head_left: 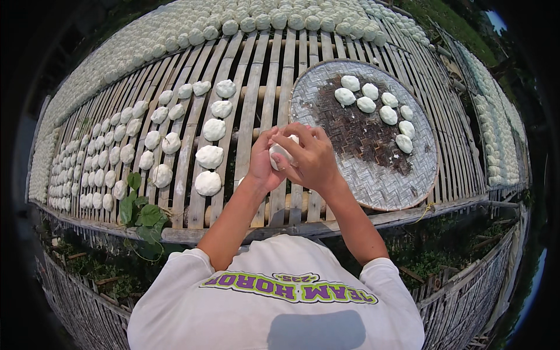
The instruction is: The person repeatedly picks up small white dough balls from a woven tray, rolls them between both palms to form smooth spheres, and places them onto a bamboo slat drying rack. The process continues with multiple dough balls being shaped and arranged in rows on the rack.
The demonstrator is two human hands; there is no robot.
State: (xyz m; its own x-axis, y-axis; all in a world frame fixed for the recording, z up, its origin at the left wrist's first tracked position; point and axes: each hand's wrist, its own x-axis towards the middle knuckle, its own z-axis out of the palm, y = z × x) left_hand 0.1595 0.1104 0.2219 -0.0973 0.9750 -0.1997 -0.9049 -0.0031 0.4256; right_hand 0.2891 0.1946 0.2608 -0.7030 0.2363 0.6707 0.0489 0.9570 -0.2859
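Both my hands meet in front of me above a slatted bamboo rack (248,111). Between them is a white, dough-like lump (281,153), partly covered by fingers. My left hand (262,163) cups it from the left, and my right hand (315,158) curls over its top and right side. Just right of my hands lies a round woven tray (402,189) with a dark, worn middle. Several similar white lumps (366,105) rest on its far and right parts. To the left, a column of flattened lumps (209,156) sits on the slats.
More rows of lumps (115,154) spread over the rack's left side, and a dense mass of them (227,26) fills the far end. A green leafy vine (143,213) climbs over the near edge. Another rack with lumps (494,140) stands at the right. Bamboo fencing (472,291) runs below.
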